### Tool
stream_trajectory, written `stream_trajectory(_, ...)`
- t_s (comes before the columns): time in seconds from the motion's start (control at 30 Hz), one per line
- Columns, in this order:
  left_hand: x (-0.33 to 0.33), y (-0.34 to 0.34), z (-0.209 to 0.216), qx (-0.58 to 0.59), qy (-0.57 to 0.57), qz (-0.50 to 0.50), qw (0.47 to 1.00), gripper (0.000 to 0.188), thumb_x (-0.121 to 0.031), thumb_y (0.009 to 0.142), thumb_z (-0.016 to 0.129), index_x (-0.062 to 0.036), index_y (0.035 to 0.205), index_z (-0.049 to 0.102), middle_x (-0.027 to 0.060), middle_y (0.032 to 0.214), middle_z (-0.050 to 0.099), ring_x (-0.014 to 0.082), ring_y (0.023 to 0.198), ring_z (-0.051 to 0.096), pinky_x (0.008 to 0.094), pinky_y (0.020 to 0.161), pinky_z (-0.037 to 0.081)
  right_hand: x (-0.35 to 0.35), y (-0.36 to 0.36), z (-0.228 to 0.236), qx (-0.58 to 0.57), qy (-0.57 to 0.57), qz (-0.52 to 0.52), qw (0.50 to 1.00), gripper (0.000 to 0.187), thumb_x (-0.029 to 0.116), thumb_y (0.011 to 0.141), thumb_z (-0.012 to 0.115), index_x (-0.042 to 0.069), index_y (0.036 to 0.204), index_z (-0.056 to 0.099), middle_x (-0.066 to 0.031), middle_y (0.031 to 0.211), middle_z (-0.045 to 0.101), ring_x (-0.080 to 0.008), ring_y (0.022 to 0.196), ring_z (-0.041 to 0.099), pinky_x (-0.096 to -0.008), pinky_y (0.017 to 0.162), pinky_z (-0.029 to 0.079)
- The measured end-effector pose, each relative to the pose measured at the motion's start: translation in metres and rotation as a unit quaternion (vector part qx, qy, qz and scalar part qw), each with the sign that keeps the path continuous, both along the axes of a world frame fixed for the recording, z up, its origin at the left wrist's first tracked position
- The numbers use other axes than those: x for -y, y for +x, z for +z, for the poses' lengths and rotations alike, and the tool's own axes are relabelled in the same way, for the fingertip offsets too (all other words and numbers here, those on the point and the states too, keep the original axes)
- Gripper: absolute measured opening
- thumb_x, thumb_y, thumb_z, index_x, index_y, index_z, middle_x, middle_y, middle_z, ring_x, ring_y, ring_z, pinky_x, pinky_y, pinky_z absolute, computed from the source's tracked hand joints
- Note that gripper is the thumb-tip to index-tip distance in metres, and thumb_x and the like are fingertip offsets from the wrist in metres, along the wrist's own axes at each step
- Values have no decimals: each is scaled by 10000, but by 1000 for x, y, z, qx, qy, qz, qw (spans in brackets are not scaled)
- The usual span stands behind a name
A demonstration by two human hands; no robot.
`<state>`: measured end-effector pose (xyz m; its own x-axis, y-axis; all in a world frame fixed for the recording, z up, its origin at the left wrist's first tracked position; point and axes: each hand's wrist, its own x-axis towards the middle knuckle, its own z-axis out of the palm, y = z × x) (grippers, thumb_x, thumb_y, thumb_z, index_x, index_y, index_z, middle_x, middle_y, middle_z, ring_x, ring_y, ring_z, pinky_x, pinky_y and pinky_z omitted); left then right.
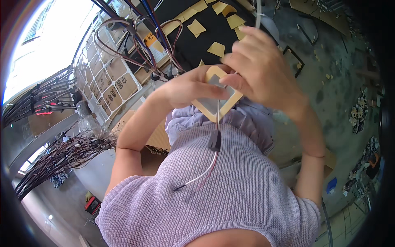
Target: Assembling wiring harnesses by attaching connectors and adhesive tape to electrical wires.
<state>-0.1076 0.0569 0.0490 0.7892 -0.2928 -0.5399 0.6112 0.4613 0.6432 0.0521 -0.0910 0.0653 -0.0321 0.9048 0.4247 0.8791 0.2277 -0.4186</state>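
Observation:
My left hand [191,88] is closed on a square piece with a pale yellow border [227,108] and a grey middle, its thumb lying over the grey part. A thin cable [218,108] crosses the square and runs down to a dark connector [214,141] in front of my sweater. From there white and pink wires [205,175] hang with a small black tip. My right hand [259,68] is slightly blurred, its fingers curled around the cable and its thumb at the square's upper right edge. A grey cable length [258,14] rises beyond its fingertips.
Ahead is a black work surface [197,47] scattered with yellow paper pieces [216,49]. Bundled wires [154,61] hang ahead left, by a white grid rack [103,82] and cardboard. Thick harness bundles [61,152] fill the left. A blue object [331,186] lies on the floor at right.

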Motion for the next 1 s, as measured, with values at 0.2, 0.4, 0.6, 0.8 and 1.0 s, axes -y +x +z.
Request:
stream_trajectory(0.2,-24,8,18,153,166,-77,971,387,-226,791,704,-40,1109,586,56,994,631,127,924,596,270,797,487,18,57,0,22,73,-150,986,264,189,830,689,21,720,517,-85,695,470,-255,669,446,-326,630,372)
stream_trajectory(0.4,21,-9,12,107,147,-89,979,246,-137,917,601,-22,1133,595,58,1026,652,130,956,591,286,827,469,52,-8,12,-264,-104,-47,958,152,138,808,680,52,932,655,-84,797,565,-263,779,566,-348,717,443)
stream_trajectory(0.6,44,-25,20,119,65,-95,986,325,-130,891,585,3,1178,513,74,1058,608,151,979,580,272,853,449,63,-39,2,-367,-82,-21,926,86,91,759,688,40,787,624,-76,767,517,-257,748,556,-374,716,444)
stream_trajectory(0.8,50,-39,20,123,42,-61,990,377,-225,892,557,2,1187,497,85,1088,586,152,1026,557,286,880,437,79,-60,6,-355,-60,-106,927,100,77,768,689,44,793,598,-81,799,529,-283,757,550,-390,718,437)
stream_trajectory(1.0,53,-48,21,118,80,-25,990,348,-219,904,581,9,1155,501,93,1060,592,160,984,578,284,853,449,84,-64,8,-382,-65,-131,912,95,39,765,686,50,810,603,-74,812,535,-259,783,558,-364,708,448)
